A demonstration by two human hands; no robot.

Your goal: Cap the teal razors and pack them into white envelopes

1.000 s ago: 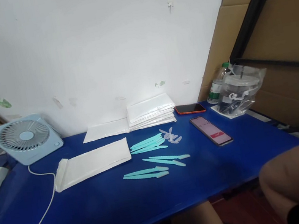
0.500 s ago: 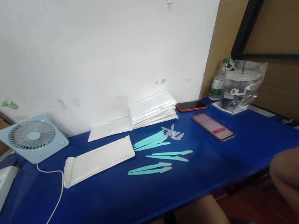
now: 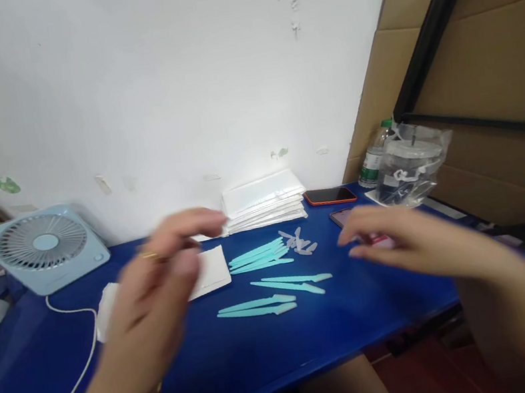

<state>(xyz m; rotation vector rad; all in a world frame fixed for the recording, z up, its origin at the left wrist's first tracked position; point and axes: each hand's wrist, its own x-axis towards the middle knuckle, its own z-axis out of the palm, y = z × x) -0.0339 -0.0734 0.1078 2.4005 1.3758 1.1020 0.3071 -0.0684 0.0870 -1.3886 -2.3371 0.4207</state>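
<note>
My left hand (image 3: 162, 278), slightly blurred, hovers over the white padded envelope (image 3: 213, 269) with thumb and fingers apart and nothing in them. It hides most of the envelope. Opposite it, my right hand (image 3: 386, 235) hangs in front of the phone (image 3: 340, 217) and covers most of it; its thumb and fingers are parted and empty. Between the hands lie turquoise eyebrow razors: a fanned pile (image 3: 259, 256), a middle pair (image 3: 290, 282) and a nearer pair (image 3: 256, 308). Small translucent blade covers (image 3: 300, 243) sit in a heap beside the pile.
White padded envelopes (image 3: 263, 200) are stacked against the wall. An orange-edged phone (image 3: 330, 196), a bottle (image 3: 372, 163) and a bagged clear cup (image 3: 409, 164) stand back right. A blue fan (image 3: 45, 245) is at left; its white cable (image 3: 86, 370) curves across the blue table (image 3: 250, 354).
Both my hands have come into view and reached over the table, left above the envelope, right by the phone. The camera view has shifted slightly. The razors lie as before.
</note>
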